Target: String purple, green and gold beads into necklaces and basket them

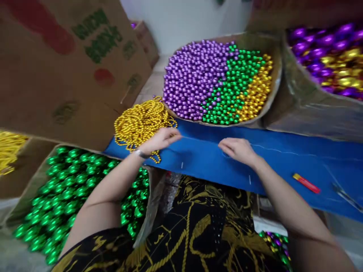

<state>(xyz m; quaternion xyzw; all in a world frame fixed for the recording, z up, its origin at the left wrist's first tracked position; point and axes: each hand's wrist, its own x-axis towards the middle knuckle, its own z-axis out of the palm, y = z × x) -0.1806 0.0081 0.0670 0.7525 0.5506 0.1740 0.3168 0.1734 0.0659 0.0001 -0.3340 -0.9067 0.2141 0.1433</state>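
Observation:
A thin pale string (198,140) runs between my two hands above the blue tabletop (198,162). My left hand (163,139) pinches one part of it, close beside a heap of gold bead necklaces (141,121). Farther right, my right hand (238,149) has its fingers closed on the same string. More string trails from that hand across the table to the right. Some gold strands lie under my left wrist, which wears a metal band.
Beyond the table stands a box of purple, green and gold beads (227,83), with another bead box (312,105) to its right. Green beads (70,181) fill a box at lower left. A red-and-yellow cutter or lighter (306,183) and scissors-like tool (347,196) lie at right.

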